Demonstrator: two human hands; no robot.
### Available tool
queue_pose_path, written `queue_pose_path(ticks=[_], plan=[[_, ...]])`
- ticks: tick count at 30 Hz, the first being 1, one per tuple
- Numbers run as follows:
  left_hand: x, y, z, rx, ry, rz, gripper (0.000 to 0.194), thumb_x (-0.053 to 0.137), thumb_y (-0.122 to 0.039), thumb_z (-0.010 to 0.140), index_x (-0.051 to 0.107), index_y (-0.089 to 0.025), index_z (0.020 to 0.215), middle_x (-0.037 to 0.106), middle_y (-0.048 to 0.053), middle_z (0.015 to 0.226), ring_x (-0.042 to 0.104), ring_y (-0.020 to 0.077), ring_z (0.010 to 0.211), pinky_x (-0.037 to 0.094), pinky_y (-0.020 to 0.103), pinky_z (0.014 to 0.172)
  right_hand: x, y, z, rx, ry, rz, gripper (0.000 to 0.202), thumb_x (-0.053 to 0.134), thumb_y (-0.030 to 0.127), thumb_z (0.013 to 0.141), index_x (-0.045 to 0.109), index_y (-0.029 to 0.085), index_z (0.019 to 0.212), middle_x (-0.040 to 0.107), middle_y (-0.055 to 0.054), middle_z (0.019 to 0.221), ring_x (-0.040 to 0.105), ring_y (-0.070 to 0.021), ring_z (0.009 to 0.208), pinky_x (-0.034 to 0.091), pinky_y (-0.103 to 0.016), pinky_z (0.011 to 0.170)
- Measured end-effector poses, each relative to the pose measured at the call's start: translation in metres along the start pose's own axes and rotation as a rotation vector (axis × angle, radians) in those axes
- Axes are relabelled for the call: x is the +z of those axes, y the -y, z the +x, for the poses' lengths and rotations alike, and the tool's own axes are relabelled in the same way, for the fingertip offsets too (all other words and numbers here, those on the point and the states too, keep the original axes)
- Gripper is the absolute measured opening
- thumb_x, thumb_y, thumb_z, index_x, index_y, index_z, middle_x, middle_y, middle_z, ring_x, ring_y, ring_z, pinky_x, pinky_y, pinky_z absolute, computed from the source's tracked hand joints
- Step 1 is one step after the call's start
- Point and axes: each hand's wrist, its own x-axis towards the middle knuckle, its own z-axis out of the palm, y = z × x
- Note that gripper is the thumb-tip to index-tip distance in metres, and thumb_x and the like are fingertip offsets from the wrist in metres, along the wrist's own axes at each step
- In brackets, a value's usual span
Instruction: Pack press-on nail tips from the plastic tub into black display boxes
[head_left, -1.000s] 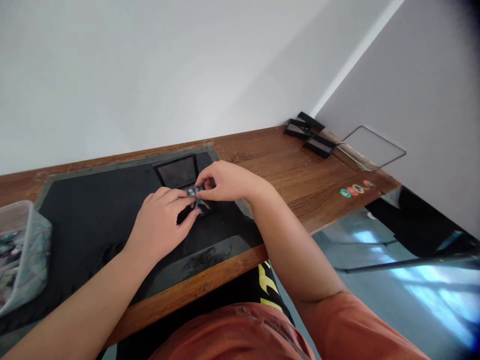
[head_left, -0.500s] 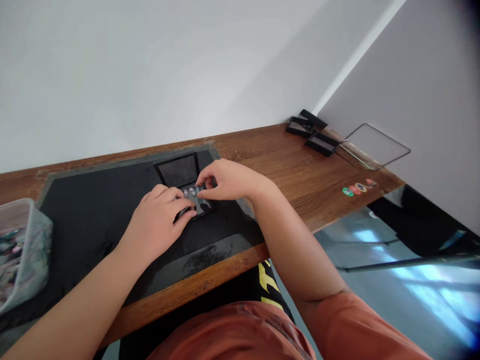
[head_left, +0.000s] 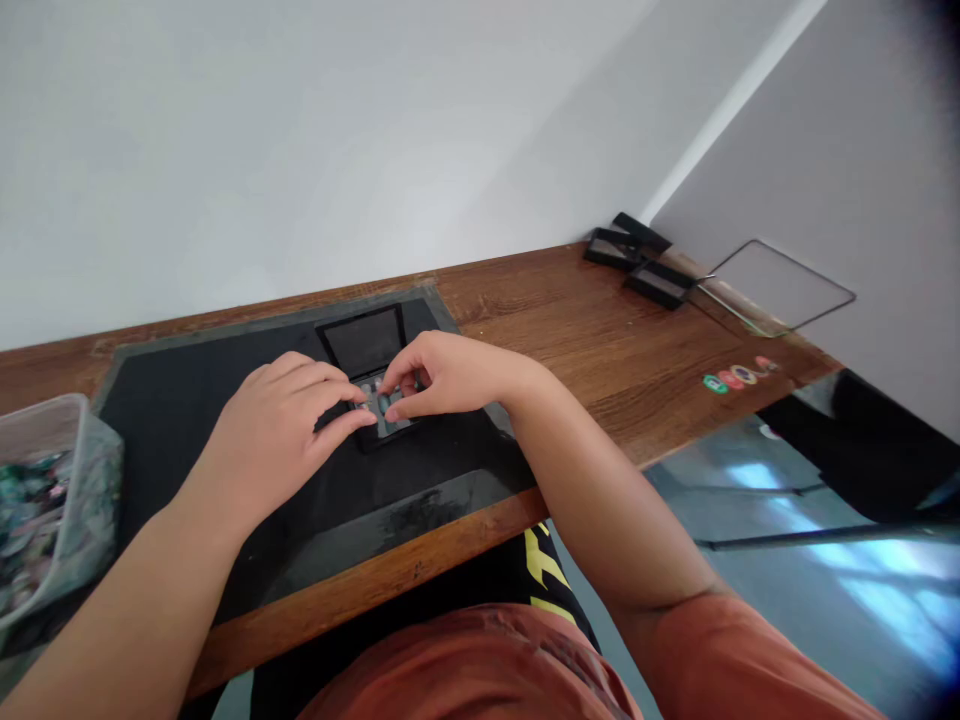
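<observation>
A small black case with its lid raised lies on the black mat. Several small shiny pieces sit in its tray. At the case's left side is my left hand, its thumb and fingertips drawn close together near the pieces; what they grip is partly hidden. My right hand reaches in from the right, thumb and forefinger closing on a small grey-green oval piece over the tray. Its other fingers curl under and hide the tray's right part.
A clear plastic tub of many small coloured pieces stands at left on the mat. Several black cases and a thin metal frame lie at the far right. Round stickers mark the wooden tabletop.
My left hand has drawn back to the left from over the tray to the case's edge. My right hand has shifted slightly left and down with the grey-green piece. The view has shifted a little.
</observation>
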Motion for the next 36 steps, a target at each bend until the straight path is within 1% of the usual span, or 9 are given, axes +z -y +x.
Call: queue_pose_path(ticks=[4, 7, 10, 13, 20, 24, 28, 32, 36], plan=[[-0.001, 0.004, -0.003, -0.006, 0.101, -0.005, 0.033, 0.058, -0.051, 0.097, 0.073, -0.022, 0.098, 0.075, 0.006, 0.102, 0.064, 0.0277, 0.096, 0.049, 0.044, 0.086, 0.004, 0.000, 0.004, -0.053, 0.016, 0.021, 0.023, 0.077, 0.024, 0.082, 0.080, 0.013, 0.102, 0.066, 0.001, 0.071, 0.052, -0.0087, 0.062, 0.038, -0.024, 0.064], [0.002, 0.006, -0.004, -0.048, 0.167, -0.017, 0.030, 0.059, -0.051, 0.097, 0.074, -0.025, 0.095, 0.076, 0.005, 0.100, 0.066, 0.0280, 0.095, 0.049, 0.041, 0.079, 0.005, 0.000, 0.004, -0.053, 0.019, -0.003, 0.022, 0.077, 0.023, 0.083, 0.081, 0.013, 0.102, 0.066, 0.001, 0.070, 0.052, -0.0088, 0.062, 0.037, -0.024, 0.064], [0.003, 0.007, -0.005, -0.082, 0.182, -0.027, 0.028, 0.060, -0.050, 0.096, 0.075, -0.027, 0.094, 0.076, 0.004, 0.100, 0.067, 0.0288, 0.096, 0.049, 0.040, 0.077, 0.005, 0.000, 0.003, -0.050, 0.018, -0.019, 0.022, 0.077, 0.024, 0.082, 0.081, 0.012, 0.101, 0.065, 0.001, 0.069, 0.052, -0.0089, 0.062, 0.037, -0.024, 0.063], [0.005, 0.009, -0.005, -0.063, 0.186, -0.054, 0.027, 0.061, -0.050, 0.095, 0.076, -0.028, 0.094, 0.076, 0.003, 0.102, 0.068, 0.0281, 0.096, 0.049, 0.040, 0.079, 0.005, 0.000, 0.003, -0.099, 0.009, 0.021, 0.023, 0.078, 0.023, 0.082, 0.081, 0.012, 0.102, 0.065, 0.002, 0.068, 0.051, -0.0085, 0.062, 0.038, -0.024, 0.064], [0.009, 0.010, -0.002, -0.063, 0.125, -0.116, 0.024, 0.065, -0.050, 0.093, 0.075, -0.029, 0.091, 0.077, 0.002, 0.097, 0.068, 0.0263, 0.091, 0.047, 0.038, 0.078, 0.006, -0.001, 0.002, -0.204, -0.067, 0.167, 0.027, 0.076, 0.024, 0.083, 0.080, 0.013, 0.107, 0.062, 0.003, 0.067, 0.046, -0.0072, 0.061, 0.036, -0.024, 0.063], [0.011, 0.005, 0.000, -0.078, 0.143, -0.131, 0.026, 0.064, -0.051, 0.093, 0.074, -0.028, 0.088, 0.075, 0.002, 0.091, 0.067, 0.0252, 0.086, 0.047, 0.036, 0.074, 0.006, 0.000, 0.001, -0.179, -0.055, 0.174, 0.024, 0.077, 0.023, 0.081, 0.081, 0.012, 0.102, 0.062, 0.003, 0.066, 0.047, -0.0068, 0.059, 0.035, -0.024, 0.061], [0.012, 0.004, 0.000, -0.066, 0.159, -0.126, 0.030, 0.062, -0.053, 0.094, 0.072, -0.025, 0.089, 0.074, 0.003, 0.093, 0.067, 0.0251, 0.087, 0.048, 0.037, 0.075, 0.005, 0.004, 0.000, -0.121, -0.044, 0.106, 0.023, 0.077, 0.020, 0.079, 0.081, 0.012, 0.101, 0.063, 0.003, 0.066, 0.050, -0.0074, 0.060, 0.037, -0.024, 0.061], [0.011, 0.003, -0.001, -0.054, 0.086, -0.132, 0.037, 0.067, -0.059, 0.089, 0.070, -0.023, 0.089, 0.074, 0.005, 0.092, 0.065, 0.0262, 0.089, 0.049, 0.040, 0.078, 0.004, 0.009, -0.003, -0.109, -0.023, 0.073, 0.026, 0.076, 0.018, 0.078, 0.081, 0.014, 0.103, 0.062, 0.003, 0.067, 0.051, -0.0076, 0.061, 0.037, -0.024, 0.062], [0.008, 0.001, -0.001, -0.055, 0.033, -0.176, 0.030, 0.067, -0.053, 0.090, 0.071, -0.023, 0.092, 0.074, 0.004, 0.092, 0.064, 0.0245, 0.090, 0.050, 0.040, 0.081, 0.003, 0.012, -0.005, -0.123, -0.045, 0.095, 0.025, 0.079, 0.025, 0.079, 0.081, 0.014, 0.101, 0.060, 0.003, 0.066, 0.049, -0.0077, 0.060, 0.036, -0.024, 0.063]])
